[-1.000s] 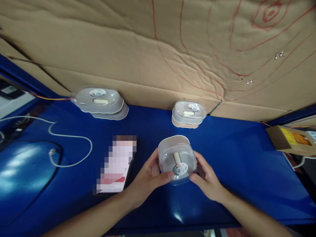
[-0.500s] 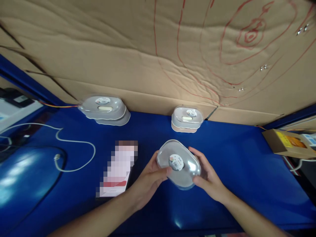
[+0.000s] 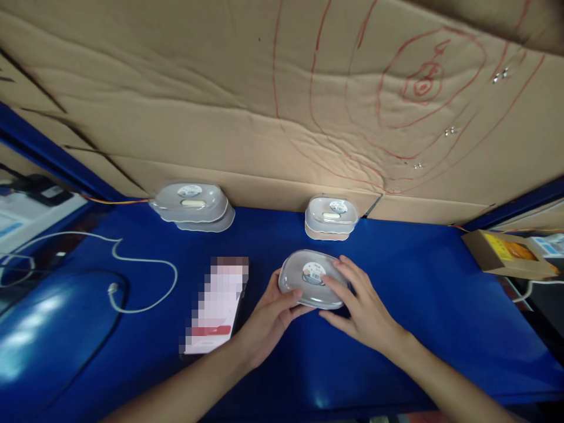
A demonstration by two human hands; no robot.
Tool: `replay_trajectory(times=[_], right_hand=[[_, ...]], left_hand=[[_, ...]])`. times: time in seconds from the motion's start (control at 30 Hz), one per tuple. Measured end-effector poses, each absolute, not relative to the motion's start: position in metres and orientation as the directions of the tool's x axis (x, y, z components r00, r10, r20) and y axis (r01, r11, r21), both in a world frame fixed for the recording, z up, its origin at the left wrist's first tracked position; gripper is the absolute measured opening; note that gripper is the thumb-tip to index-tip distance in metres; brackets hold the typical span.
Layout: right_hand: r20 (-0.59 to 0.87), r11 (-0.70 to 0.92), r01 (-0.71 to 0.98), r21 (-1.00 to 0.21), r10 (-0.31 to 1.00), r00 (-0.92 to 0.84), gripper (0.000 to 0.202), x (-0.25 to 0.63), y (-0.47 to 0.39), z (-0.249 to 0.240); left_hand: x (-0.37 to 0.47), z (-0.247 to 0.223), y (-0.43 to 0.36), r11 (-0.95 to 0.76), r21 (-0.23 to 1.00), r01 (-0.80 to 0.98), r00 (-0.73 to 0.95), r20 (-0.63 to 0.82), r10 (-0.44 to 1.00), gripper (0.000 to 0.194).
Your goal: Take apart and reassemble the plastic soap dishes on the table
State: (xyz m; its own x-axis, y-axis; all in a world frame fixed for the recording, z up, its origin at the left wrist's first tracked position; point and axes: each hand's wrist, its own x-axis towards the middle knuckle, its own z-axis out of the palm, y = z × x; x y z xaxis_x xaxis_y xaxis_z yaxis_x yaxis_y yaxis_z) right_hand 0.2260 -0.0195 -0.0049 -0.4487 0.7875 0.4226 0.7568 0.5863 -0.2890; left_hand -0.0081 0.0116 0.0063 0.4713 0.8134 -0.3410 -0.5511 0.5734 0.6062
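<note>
A small oval container [image 3: 295, 270] with a clear domed lid and a round paper label is held above the blue table. My left hand [image 3: 279, 308] grips its left end, thumb on top and fingers underneath. Over the right side of the lid, my right hand [image 3: 359, 299] has its fingers spread. Its index finger reaches the label's edge, and its thumb points out below the container, apart from it. The container's right end is partly hidden behind these fingers.
Similar lidded containers are stacked at the back left [image 3: 194, 202] and back centre [image 3: 332, 217], near a cardboard wall [image 3: 198, 117]. A phone [image 3: 218, 305] lies left of my hands. A white cable [image 3: 150, 260] curls further left. An open carton [image 3: 497, 252] stands at the right.
The container has turned level and its right end has swung upward. My right hand has let go of the right end and moved its spread fingers onto the lid.
</note>
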Motion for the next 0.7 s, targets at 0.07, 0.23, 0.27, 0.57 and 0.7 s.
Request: replay_trajectory(times=[0.07, 0.23, 0.27, 0.57, 0.7], right_hand=[[0.436, 0.595, 0.756, -0.273, 0.777, -0.455, 0.073, 0.224, -0.016, -0.002], [0.464, 0.626, 0.722, -0.295, 0.754, -0.464, 0.078, 0.229, -0.013, 0.001], [0.468, 0.630, 0.721, -0.289, 0.750, -0.468, 0.079, 0.231, -0.011, 0.003], [0.552, 0.563, 0.778, -0.278, 0.757, -0.350, 0.073, 0.270, 0.051, 0.049], [0.546, 0.541, 0.780, -0.314, 0.775, -0.318, 0.067, 0.279, 0.080, 0.060]], left_hand=[[-0.008, 0.008, 0.011, 0.566, 0.606, -0.559, 0.475, -0.326, 0.818, 0.048], [-0.009, 0.009, 0.010, 0.520, 0.626, -0.581, 0.490, -0.240, 0.838, 0.050], [-0.009, 0.008, 0.009, 0.509, 0.634, -0.582, 0.502, -0.213, 0.838, 0.052], [-0.012, 0.009, 0.010, 0.558, 0.734, -0.388, 0.563, -0.291, 0.774, 0.051], [-0.013, 0.008, 0.011, 0.575, 0.738, -0.354, 0.586, -0.304, 0.751, 0.051]])
